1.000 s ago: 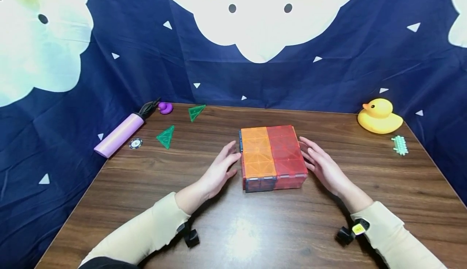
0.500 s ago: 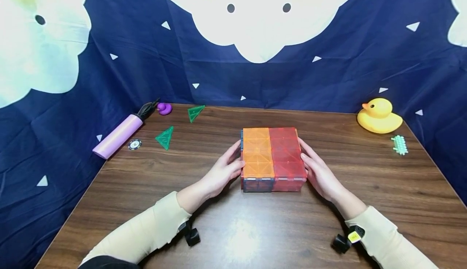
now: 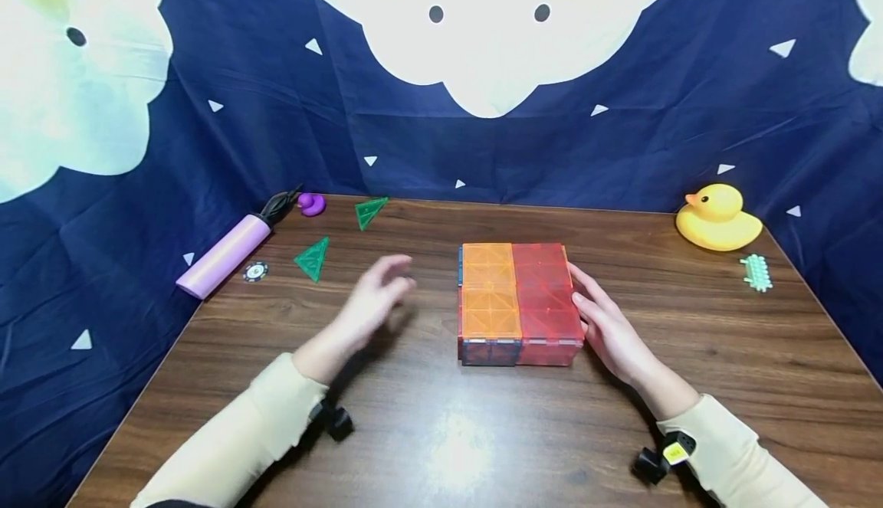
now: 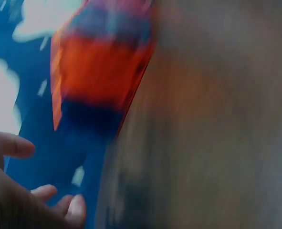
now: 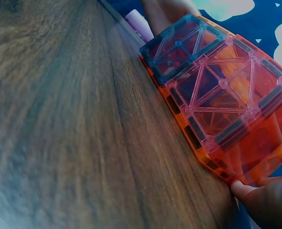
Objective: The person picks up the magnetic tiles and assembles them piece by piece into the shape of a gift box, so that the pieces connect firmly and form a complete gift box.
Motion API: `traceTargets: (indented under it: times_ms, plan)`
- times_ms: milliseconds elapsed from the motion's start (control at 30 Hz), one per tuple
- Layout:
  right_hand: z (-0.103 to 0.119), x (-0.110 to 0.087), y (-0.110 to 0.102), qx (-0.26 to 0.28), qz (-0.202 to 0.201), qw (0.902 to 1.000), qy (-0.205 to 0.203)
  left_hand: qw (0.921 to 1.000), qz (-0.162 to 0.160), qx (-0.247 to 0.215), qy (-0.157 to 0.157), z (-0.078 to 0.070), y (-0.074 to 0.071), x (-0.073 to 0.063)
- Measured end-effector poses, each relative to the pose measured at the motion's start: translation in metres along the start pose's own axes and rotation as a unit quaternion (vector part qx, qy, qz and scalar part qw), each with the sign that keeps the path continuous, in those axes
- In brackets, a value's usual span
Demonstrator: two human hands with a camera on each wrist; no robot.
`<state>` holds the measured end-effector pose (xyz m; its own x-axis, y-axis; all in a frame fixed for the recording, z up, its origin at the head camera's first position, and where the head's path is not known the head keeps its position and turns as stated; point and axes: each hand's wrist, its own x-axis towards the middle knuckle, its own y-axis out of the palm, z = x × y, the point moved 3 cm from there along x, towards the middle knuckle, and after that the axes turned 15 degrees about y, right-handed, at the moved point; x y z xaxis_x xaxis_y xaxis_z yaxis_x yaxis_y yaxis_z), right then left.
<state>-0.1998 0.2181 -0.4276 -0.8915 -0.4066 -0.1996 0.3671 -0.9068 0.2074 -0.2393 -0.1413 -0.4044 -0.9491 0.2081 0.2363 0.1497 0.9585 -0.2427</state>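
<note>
A low box of see-through magnetic tiles (image 3: 488,293) sits on the table, its top half orange and half red. Its front wall pairs a dark blue tile with a red one, and the right wrist view shows their ribs and magnet strips (image 5: 222,83). My right hand (image 3: 610,335) rests at the box's right side, fingertips on the wall, fingers fairly straight. Left of the box, my left hand (image 3: 369,305) is off it, slightly blurred, fingers loosely bent and holding nothing. Two green triangular tiles (image 3: 313,260) (image 3: 370,212) lie beyond the left hand.
At the left edge lie a pink hand pump (image 3: 226,255), a poker chip (image 3: 255,271) and a small purple duck (image 3: 312,204). A yellow rubber duck (image 3: 719,218) and a pale green spiky piece (image 3: 756,273) are at the right. A blue cloth (image 3: 414,132) hangs behind.
My left hand first met the box's left side, then let go and moved left toward the green triangles. My right hand came in against the right side; the box was straightened slightly.
</note>
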Motion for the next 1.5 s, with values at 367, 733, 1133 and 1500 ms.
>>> traceTargets:
  times_ms: [367,733,1133,1500]
  plan:
    - [0.005,-0.002,-0.001,-0.003,-0.010,0.9999,0.007,0.9325,-0.129,0.319,-0.109,0.039,-0.123,0.028]
    - [0.005,-0.001,0.001,0.002,-0.007,0.9999,0.009,0.9110,-0.057,0.375,-0.162,0.045,-0.132,0.032]
    - [0.000,0.000,-0.001,0.001,-0.004,0.9999,0.013,0.9062,-0.057,0.419,0.014,0.022,-0.114,0.030]
    - [0.001,0.000,-0.001,0.000,-0.004,0.9999,0.013,0.9491,-0.011,0.278,0.149,-0.043,-0.046,0.045]
